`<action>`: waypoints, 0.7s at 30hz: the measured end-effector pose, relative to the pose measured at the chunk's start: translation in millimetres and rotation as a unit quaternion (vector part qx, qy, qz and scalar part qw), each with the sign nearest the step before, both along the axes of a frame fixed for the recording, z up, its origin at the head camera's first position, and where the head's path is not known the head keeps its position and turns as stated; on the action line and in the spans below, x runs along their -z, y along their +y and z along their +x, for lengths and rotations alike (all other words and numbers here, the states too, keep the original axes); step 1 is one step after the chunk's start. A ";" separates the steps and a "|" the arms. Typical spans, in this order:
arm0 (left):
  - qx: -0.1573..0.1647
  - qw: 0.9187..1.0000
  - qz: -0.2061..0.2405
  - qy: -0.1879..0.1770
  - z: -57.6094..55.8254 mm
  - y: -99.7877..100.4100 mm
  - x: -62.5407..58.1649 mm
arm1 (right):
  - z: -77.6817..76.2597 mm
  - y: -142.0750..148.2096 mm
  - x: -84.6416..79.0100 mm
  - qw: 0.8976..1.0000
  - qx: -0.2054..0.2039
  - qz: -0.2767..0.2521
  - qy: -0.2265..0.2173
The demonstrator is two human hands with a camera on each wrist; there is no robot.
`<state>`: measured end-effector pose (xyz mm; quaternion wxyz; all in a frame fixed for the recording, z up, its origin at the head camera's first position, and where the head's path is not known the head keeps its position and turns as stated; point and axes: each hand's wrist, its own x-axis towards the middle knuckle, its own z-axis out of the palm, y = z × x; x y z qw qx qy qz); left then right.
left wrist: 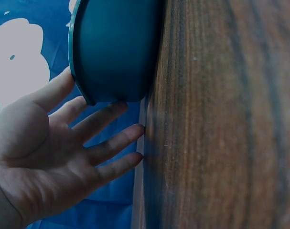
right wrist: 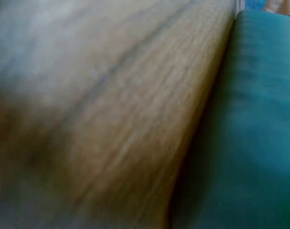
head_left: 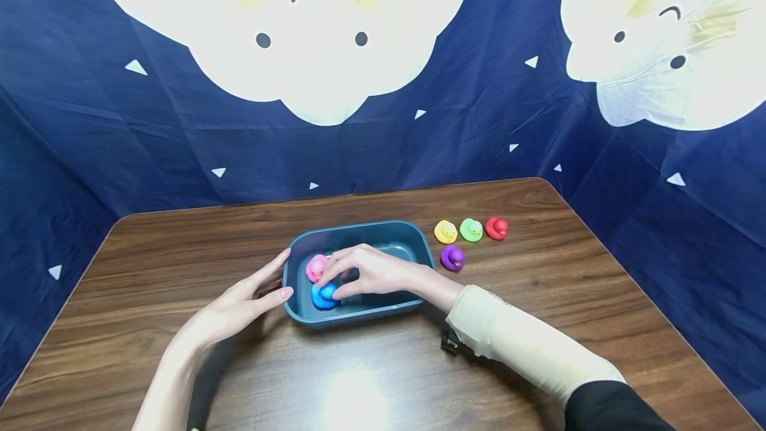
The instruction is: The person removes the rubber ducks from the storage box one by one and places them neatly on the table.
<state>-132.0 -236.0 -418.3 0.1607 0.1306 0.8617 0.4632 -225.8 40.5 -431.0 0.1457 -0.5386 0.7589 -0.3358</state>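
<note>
In the head view a dark teal bin [head_left: 371, 314] sits on the table. My right hand [head_left: 372, 271] reaches down into it, thumb and index finger pinching a blue rubber duck [head_left: 322, 296]. Right behind that duck is a pink rubber duck [head_left: 315, 267], partly hidden by the fingers. My left hand [head_left: 242, 304] touches the bin's left end, its thumb and fingers spread. In the left wrist view the left hand [left wrist: 54, 143] has fairly straight fingers, some meeting the outer wall of the bin [left wrist: 118, 52]. The right wrist view shows just the bin's side [right wrist: 259, 119], blurred.
Right of the bin stand a yellow duck [head_left: 445, 232], a green duck [head_left: 471, 230] and a red duck [head_left: 496, 228] in a row. A purple duck [head_left: 452, 258] is in front of them. Dark blue cloth [head_left: 371, 151] with clouds hangs behind the wooden table [head_left: 149, 271].
</note>
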 end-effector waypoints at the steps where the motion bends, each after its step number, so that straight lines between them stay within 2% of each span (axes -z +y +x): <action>1: 0.000 1.000 0.000 0.000 -0.1 0.0 0.2 | 0.0 -0.1 0.3 1.000 0.000 0.002 0.002; 21: -0.004 1.000 0.000 -0.015 -0.4 0.6 -1.0 | 1.1 -2.0 0.4 1.000 0.011 0.024 0.016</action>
